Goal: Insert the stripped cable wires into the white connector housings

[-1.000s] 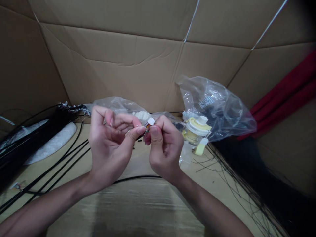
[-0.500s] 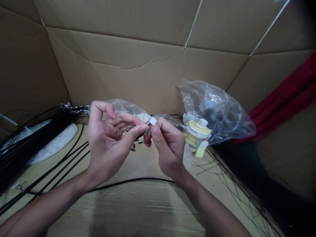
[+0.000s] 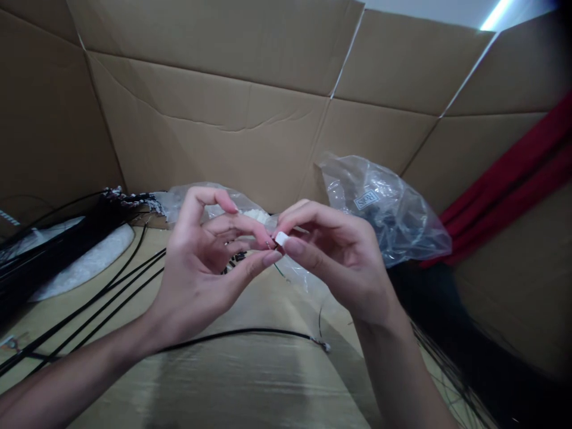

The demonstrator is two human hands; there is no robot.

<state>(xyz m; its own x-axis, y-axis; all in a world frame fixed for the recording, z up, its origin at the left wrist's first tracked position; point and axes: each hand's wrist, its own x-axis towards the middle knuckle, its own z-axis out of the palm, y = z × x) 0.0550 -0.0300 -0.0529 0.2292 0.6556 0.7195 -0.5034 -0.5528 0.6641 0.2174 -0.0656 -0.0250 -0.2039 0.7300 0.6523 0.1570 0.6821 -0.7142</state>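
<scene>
Between thumb and forefinger, my right hand (image 3: 339, 256) pinches a small white connector housing (image 3: 281, 238). My left hand (image 3: 210, 250) is closed in a pinch just left of it, on thin wires (image 3: 270, 244) at the housing's side. The fingertips of both hands nearly meet, so the wire ends are partly hidden. A loose green wire (image 3: 279, 271) hangs below the fingertips. Under the hands a black cable (image 3: 250, 331) lies across the table, its stripped end at the right. Small black pieces (image 3: 239, 257) lie behind my left hand.
A bundle of black cables (image 3: 58, 250) rests at left on white wrap (image 3: 93, 256), with more cables (image 3: 116, 292) beside it. Clear plastic bags (image 3: 384, 208) stand by the cardboard wall (image 3: 214, 95). Dark wires (image 3: 473, 333) and red cloth (image 3: 504, 173) are at right.
My right hand has turned and now pinches the white connector from the right, covering the yellow-white object behind it. The left hand keeps its pinch. The view has shifted slightly.
</scene>
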